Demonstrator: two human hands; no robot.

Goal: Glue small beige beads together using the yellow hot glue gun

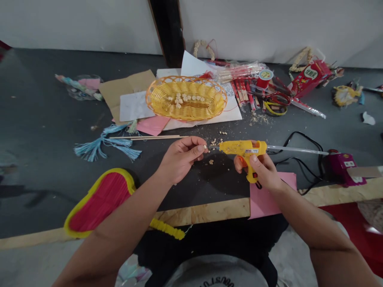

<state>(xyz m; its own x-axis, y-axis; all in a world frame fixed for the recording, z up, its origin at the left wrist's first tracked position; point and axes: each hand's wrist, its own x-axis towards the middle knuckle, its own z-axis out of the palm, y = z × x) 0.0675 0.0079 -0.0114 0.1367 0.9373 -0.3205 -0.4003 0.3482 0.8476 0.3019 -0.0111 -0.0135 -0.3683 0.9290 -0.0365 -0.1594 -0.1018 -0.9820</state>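
Observation:
My right hand (263, 169) is wrapped round the handle of a yellow glue gun (243, 148), whose nozzle points left; a clear glue stick (296, 149) sticks out of its rear. Just left of the nozzle, my left hand (185, 157) pinches a tiny pale piece (205, 147) between thumb and forefinger. Small pale crumbs (214, 142) lie on the dark table (191, 191) around the nozzle. Behind the hands stands a yellow woven basket (187, 113) with small pale clusters (178, 100) inside.
At left are blue tassels (95, 147), thin sticks (149, 138) and a red fan-like piece with yellow edging (101, 201). Scissors (278, 99), a red thread spool (263, 79) and packets are at back right. A purple box (342, 169), black cable (302, 163) and pink paper (266, 203) lie right.

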